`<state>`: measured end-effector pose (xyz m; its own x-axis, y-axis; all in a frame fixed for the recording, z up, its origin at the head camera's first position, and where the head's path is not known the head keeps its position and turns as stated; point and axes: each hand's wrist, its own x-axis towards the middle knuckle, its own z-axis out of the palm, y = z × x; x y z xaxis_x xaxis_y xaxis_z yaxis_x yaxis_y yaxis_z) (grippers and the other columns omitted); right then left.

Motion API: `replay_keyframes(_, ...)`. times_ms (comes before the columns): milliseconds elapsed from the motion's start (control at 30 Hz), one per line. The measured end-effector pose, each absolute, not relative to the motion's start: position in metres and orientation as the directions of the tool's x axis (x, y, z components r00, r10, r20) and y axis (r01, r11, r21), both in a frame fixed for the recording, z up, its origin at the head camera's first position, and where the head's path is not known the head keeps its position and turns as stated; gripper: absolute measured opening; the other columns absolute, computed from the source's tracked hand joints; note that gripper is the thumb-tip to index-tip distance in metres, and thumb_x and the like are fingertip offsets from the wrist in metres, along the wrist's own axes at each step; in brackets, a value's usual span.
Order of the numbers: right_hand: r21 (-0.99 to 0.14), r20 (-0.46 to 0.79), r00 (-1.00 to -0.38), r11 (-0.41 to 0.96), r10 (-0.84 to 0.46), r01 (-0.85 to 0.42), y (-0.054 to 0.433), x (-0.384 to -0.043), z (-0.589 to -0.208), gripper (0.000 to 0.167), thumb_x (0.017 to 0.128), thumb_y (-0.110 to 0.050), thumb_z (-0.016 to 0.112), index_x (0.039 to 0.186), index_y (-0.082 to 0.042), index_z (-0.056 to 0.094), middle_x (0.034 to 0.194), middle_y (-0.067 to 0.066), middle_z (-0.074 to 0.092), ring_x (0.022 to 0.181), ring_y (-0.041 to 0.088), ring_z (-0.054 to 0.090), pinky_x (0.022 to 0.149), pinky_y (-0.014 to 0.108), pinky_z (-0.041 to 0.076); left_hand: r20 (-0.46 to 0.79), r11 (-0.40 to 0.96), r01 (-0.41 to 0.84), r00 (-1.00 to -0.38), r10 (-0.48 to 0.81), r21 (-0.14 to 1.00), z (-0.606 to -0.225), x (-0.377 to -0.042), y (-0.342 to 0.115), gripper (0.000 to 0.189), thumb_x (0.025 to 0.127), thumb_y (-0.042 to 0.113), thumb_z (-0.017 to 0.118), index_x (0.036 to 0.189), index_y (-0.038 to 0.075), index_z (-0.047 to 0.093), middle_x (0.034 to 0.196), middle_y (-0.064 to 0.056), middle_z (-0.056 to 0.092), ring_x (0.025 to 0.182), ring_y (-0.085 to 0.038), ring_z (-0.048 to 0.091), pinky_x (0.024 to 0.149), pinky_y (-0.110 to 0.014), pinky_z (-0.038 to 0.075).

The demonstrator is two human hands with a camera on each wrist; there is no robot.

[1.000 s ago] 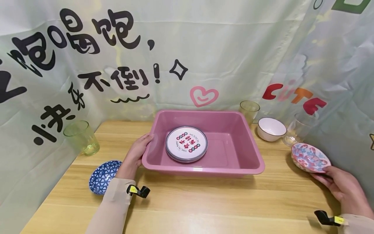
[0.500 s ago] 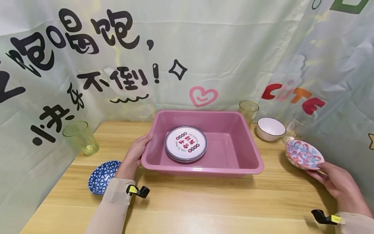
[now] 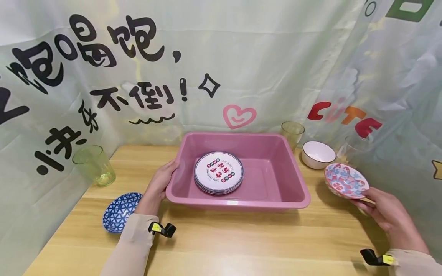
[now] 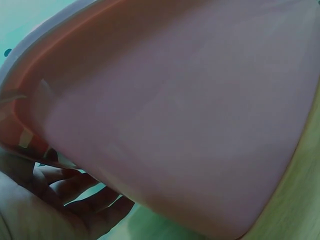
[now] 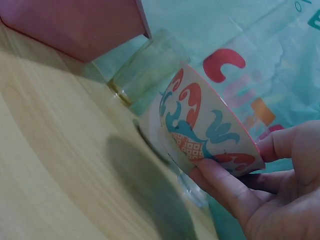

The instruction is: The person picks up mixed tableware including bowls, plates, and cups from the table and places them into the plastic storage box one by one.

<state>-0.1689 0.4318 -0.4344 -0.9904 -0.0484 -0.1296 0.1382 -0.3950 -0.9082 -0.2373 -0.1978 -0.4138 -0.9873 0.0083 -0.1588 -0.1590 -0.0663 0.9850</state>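
My left hand (image 3: 159,183) grips the left rim of a pink plastic basin (image 3: 241,204). In the left wrist view its fingers (image 4: 102,200) sit under the rim, beside the basin's outer wall (image 4: 175,115); the thumb is mostly hidden. A short stack of white plates (image 3: 219,172) with red lettering lies in the left half of the basin. At the right, my right hand (image 3: 388,214) pinches the near edge of a floral bowl (image 3: 347,181). The right wrist view shows this bowl (image 5: 200,125) tilted above the table, its shadow beneath, with fingers on its outside.
A white bowl (image 3: 318,155), a clear glass (image 3: 353,147) and a yellowish glass (image 3: 292,134) stand behind at the right. To the left are a green glass (image 3: 94,166) and a blue-patterned bowl (image 3: 121,212) on the wooden table (image 3: 241,245). A printed cloth (image 3: 262,69) hangs behind.
My right hand has carried the floral bowl leftward, closer to the basin. The left hand stays on the basin's rim, and the basin and plates have not visibly moved.
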Motion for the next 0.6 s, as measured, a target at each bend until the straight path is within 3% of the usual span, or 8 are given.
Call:
replay_keyframes(233,-0.942,-0.075,-0.992,-0.319,-0.103,0.104,0.421,-0.175,-0.416,0.038,0.104,-0.001,0.039,0.095,-0.012,0.074,0.093,0.004,0.067,0.084,0.017,0.069,0.072,0.028,0.058,-0.154,-0.088,-0.159,-0.986,0.064,0.983,-0.414,-0.238,-0.199,0.053,0.106,0.032,0.042,0.153,0.010,0.032,0.149,-0.021,0.040,0.131,-0.036,0.041,0.110,-0.048,0.034)
replay_keyframes(600,-0.978,-0.023,-0.980,-0.199,-0.195,0.063,0.401,-0.191,-0.381,0.035,0.105,-0.005,0.040,0.101,-0.015,0.073,0.097,0.005,0.069,0.088,0.017,0.069,0.074,0.027,0.058,-0.120,0.098,-0.112,-0.990,0.077,0.989,-0.396,-0.239,-0.202,0.050,0.106,0.021,0.042,0.150,-0.002,0.033,0.138,-0.031,0.046,0.119,-0.037,0.053,0.098,-0.045,0.047)
